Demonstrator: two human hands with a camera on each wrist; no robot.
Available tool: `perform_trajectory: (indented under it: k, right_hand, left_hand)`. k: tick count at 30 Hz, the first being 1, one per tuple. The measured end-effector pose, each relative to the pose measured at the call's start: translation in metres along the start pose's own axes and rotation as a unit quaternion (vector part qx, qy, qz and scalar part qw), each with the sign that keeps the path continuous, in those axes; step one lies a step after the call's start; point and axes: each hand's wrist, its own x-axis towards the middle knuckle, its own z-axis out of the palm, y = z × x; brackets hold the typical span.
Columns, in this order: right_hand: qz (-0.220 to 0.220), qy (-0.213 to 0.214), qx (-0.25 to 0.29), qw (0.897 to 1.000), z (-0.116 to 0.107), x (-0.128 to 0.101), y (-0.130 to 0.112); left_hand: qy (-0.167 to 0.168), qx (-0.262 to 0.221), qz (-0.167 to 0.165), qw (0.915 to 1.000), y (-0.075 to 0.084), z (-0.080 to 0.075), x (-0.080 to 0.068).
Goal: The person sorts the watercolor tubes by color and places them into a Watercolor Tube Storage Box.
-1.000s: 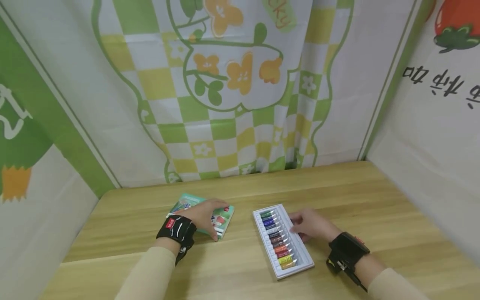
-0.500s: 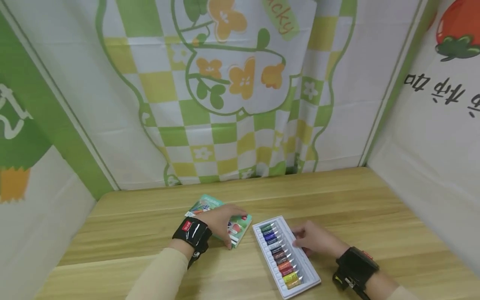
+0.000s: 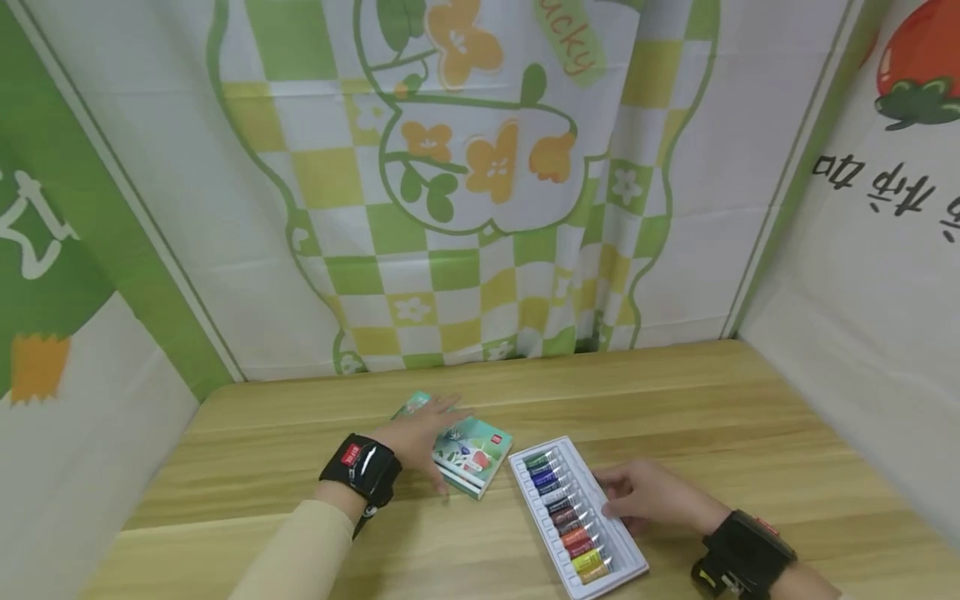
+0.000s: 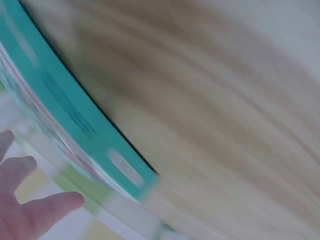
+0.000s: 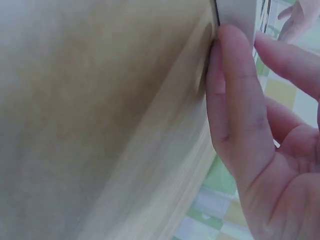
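A flat green box [image 3: 474, 454] with a printed picture on top lies on the table, left of centre. My left hand [image 3: 417, 433] hovers over its left part with spread fingers, hiding some of the lid. In the left wrist view, the fingertips [image 4: 74, 199] stand apart from the box's teal side [image 4: 95, 132]. To the right lies a white tray of paint tubes [image 3: 573, 521] in several colours, set in a row of slots. My right hand [image 3: 651, 493] pinches the tray's right edge, thumb on top. The right wrist view shows fingers [image 5: 240, 75] beneath that edge.
The wooden table [image 3: 300, 467] reaches back to a green-and-yellow checked curtain [image 3: 450, 283]. Printed cloth walls [image 3: 840, 275] close in both sides. A narrow gap separates the green box from the tray.
The green box moved right, closer to the paint tray, with my left hand on it. Then the left hand let go and drew back left. My right hand and the tray shifted slightly nearer.
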Motion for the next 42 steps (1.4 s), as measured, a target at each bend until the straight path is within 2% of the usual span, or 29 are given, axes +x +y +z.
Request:
perform_trajectory:
  k: [5, 7, 10, 16, 22, 29, 42]
  right_hand:
    - [-0.003, 0.007, 0.000, 1.000, 0.008, -0.003, -0.002]
    - [-0.003, 0.013, -0.002, 1.000, 0.009, -0.004, -0.002]
    - [0.002, 0.019, -0.004, 1.000, 0.008, -0.003, -0.003]
    - [0.007, 0.017, -0.009, 1.000, 0.008, 0.000, -0.009]
    - [-0.014, 0.013, -0.046, 0.999, 0.012, 0.006, -0.012]
    - [-0.030, 0.011, -0.092, 0.995, 0.017, 0.013, -0.015]
    - [-0.027, 0.008, -0.126, 0.992, 0.019, 0.019, -0.024]
  left_hand:
    - [0.025, -0.024, -0.049, 0.9982, -0.024, -0.007, -0.011]
    - [0.035, -0.045, -0.055, 0.9968, -0.029, -0.006, -0.012]
    - [0.050, -0.050, -0.061, 0.9956, -0.031, -0.002, -0.011]
    - [0.055, -0.009, -0.072, 0.9958, -0.028, -0.001, -0.004]
    - [0.047, 0.010, -0.089, 0.9948, -0.022, -0.001, 0.000]
    - [0.052, 0.008, -0.096, 0.9940, -0.020, 0.000, 0.000]
    - [0.064, 0.005, -0.093, 0.9936, -0.017, 0.001, -0.002]
